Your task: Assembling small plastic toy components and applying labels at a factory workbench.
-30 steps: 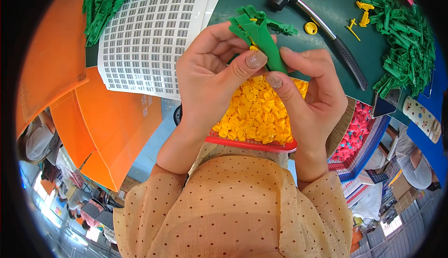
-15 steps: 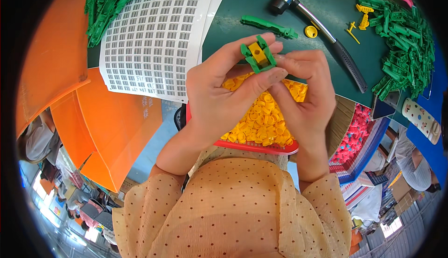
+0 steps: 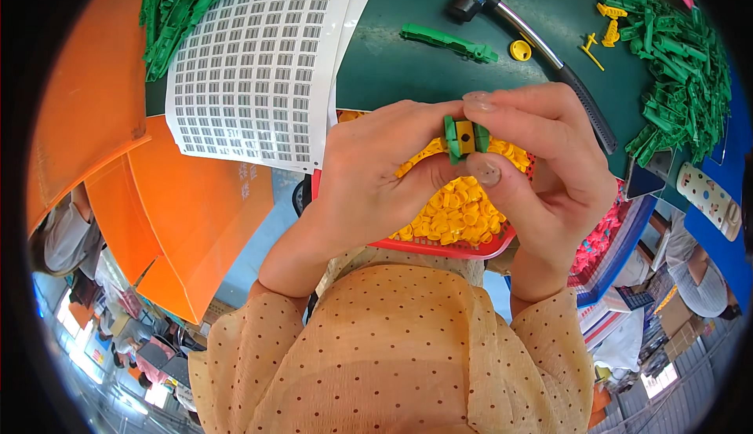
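Observation:
Between my two hands, over the basket, is a small green plastic part with a yellow insert (image 3: 466, 137); a dark round hole shows in the yellow. My left hand (image 3: 384, 163) grips it from the left, thumb below and fingers behind. The thumb and fingertips of my right hand (image 3: 549, 151) pinch it from the right. Most of the part's length is hidden behind the fingers. Under my hands a red basket (image 3: 439, 250) holds many small yellow ring-like caps (image 3: 459, 213).
A rubber-headed hammer (image 3: 518, 26) lies on the green table beside a long green part (image 3: 449, 42) and a yellow cap (image 3: 520, 50). Green parts are heaped at right (image 3: 678, 81) and upper left (image 3: 184, 2). A label sheet (image 3: 247, 65) overhangs the table's edge by an orange box (image 3: 172, 206).
The green part has moved right and down and turned, its open end now more upright. My right hand has shifted right, and its fingertips now close on the part's end.

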A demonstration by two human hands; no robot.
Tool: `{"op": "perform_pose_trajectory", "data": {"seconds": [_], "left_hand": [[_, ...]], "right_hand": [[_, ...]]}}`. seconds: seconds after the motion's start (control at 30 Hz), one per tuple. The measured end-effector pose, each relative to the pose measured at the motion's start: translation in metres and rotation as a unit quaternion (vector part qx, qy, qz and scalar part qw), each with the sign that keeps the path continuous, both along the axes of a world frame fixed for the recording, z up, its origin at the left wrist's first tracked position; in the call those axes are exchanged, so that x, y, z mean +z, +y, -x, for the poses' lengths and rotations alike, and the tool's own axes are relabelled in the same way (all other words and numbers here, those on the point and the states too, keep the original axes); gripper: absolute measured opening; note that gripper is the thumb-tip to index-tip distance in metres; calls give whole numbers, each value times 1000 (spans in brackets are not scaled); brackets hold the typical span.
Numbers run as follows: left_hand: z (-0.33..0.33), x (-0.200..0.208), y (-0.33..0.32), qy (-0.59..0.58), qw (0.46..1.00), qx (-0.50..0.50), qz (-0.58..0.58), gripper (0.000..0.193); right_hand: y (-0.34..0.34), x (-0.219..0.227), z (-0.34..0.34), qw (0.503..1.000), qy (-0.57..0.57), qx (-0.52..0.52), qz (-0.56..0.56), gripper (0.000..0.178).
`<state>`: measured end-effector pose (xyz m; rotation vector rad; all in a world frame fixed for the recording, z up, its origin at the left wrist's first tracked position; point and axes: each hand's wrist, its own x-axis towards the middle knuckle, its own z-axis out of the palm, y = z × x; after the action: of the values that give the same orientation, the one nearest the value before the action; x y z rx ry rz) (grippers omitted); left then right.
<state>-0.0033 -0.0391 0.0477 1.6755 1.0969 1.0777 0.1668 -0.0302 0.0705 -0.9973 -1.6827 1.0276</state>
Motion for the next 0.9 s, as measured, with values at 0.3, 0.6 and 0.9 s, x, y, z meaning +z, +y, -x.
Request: {"op": "perform_pose_trajectory", "data": {"seconds": [0.3, 0.6, 0.9], "left_hand": [[7, -1, 11, 103, 987, -36, -118, 34], [8, 6, 8, 186, 968, -57, -157, 39], [18, 0, -4, -93, 995, 24, 34, 36]], "right_hand": [[-4, -6, -6, 997, 57, 9, 50, 28], [-5, -15, -3, 998, 56, -21, -22, 24], [-11, -25, -3, 980, 191, -35, 51, 25]]}}
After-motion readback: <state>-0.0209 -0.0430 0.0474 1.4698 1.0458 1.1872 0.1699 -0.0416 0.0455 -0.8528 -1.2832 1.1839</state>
